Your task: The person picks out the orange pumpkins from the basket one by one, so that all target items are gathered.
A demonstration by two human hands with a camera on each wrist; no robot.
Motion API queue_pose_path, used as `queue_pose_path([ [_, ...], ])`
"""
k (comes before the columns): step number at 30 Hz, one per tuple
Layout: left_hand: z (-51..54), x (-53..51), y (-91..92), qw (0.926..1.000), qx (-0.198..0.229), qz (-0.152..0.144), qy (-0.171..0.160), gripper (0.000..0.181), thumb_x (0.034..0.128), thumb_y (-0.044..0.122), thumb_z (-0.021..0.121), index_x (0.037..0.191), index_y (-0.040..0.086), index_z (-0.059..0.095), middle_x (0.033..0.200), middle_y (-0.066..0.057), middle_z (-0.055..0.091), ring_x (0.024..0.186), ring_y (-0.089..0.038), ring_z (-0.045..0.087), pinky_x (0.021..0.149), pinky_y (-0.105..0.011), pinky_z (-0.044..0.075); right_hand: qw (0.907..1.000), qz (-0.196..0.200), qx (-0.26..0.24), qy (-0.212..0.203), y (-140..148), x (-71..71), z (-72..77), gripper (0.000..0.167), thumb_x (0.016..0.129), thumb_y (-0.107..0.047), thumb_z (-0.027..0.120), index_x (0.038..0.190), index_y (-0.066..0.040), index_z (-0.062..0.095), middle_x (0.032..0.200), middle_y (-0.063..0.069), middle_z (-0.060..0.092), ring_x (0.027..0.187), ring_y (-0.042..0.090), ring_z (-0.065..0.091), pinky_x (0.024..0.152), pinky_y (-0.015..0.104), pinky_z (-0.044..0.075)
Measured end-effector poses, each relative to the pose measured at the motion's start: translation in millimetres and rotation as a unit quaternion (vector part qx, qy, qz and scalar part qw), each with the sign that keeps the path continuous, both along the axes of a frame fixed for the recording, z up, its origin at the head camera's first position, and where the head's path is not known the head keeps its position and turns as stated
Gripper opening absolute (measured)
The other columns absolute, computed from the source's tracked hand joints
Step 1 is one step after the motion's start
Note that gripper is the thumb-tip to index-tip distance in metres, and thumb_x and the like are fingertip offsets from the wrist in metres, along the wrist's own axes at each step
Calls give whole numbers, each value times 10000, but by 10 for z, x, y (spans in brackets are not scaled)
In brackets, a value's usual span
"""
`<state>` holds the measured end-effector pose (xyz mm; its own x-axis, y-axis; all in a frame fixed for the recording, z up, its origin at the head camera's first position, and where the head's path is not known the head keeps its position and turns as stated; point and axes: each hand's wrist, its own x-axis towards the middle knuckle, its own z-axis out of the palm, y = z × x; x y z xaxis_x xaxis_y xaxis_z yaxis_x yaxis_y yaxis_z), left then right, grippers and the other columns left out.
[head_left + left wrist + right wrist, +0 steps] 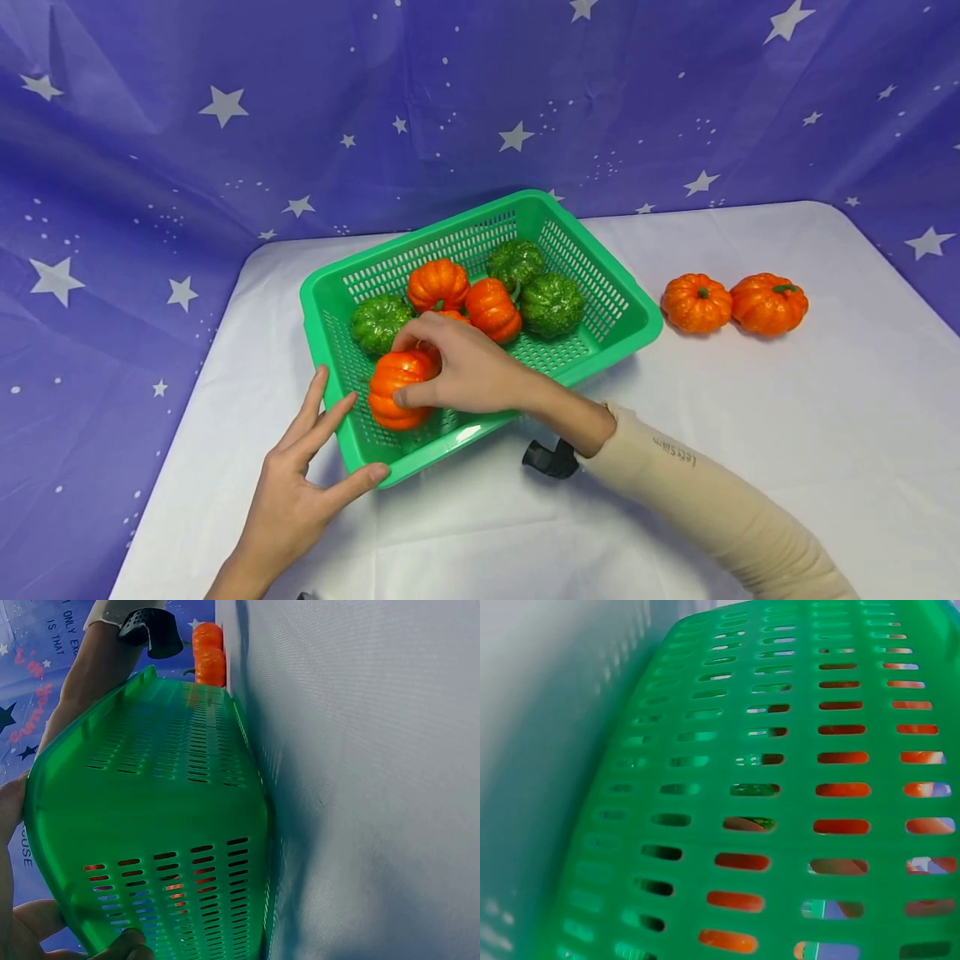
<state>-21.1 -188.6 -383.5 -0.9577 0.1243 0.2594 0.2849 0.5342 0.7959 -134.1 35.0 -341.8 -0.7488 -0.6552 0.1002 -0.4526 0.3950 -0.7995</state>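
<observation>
A green plastic basket sits at an angle on the table, with several small orange and green pumpkins in it. My right hand reaches over the near rim and grips an orange pumpkin near the basket's left end. At the left near corner my left hand holds the basket, thumb on the rim and fingers spread along the left side. The left wrist view shows a fingertip against the outer wall. The right wrist view shows only the slotted basket wall, with orange and green behind it; the hand's grip is hidden there.
Two orange pumpkins stand side by side on the white tablecloth, right of the basket. A purple cloth with stars hangs behind the table. A black device is at my right wrist.
</observation>
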Motion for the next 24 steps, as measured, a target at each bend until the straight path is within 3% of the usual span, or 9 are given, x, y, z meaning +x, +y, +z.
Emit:
queue_pose_path([
  [3,4,0,-6,10000,7,-20,-14,787,714,74,886,1422,88,543,1627,-18,192,1394,-396,314,1042,-100,265,9993,-172,-292,-160,14,4,10,365,825,-278,779,1129,-155,619,1068,-54,568,923,122,549,742,290,529],
  [9,7,-3,-12,10000,-1,-22,-79,783,723,85,885,1425,77,537,1628,-11,187,1399,-397,305,1042,-97,260,9964,-391,-590,-475,61,12,19,580,853,-293,742,1348,-56,554,1202,-15,539,1016,134,560,797,300,537],
  [14,6,-1,-19,10000,13,-12,-95,781,722,84,886,1421,67,537,1630,-4,184,1404,-391,297,1043,-98,263,9948,-466,-799,-419,122,55,47,502,854,-298,734,1302,-99,622,1190,-36,523,970,127,579,790,310,536],
  [17,4,-3,-18,10000,38,-35,-49,781,721,77,885,1420,60,537,1628,-12,186,1401,-397,300,1043,-98,266,9905,-417,-1197,-540,185,87,73,464,878,-270,720,1301,-117,607,1222,-36,544,1014,135,591,830,318,540],
  [22,-2,-11,-11,9998,109,-132,67,781,716,57,883,1415,38,535,1625,-46,186,1398,-402,302,1048,-105,271,9801,-390,-1820,-693,351,148,111,447,914,-201,688,1324,-82,558,1207,13,600,1032,171,626,883,328,536],
  [24,-1,-12,-10,9998,116,-122,83,781,712,59,886,1412,44,541,1625,-45,189,1399,-402,299,1051,-106,268,9805,-458,-1833,-536,430,177,131,455,908,-197,688,1328,-79,556,1203,10,606,1040,169,614,908,333,523],
])
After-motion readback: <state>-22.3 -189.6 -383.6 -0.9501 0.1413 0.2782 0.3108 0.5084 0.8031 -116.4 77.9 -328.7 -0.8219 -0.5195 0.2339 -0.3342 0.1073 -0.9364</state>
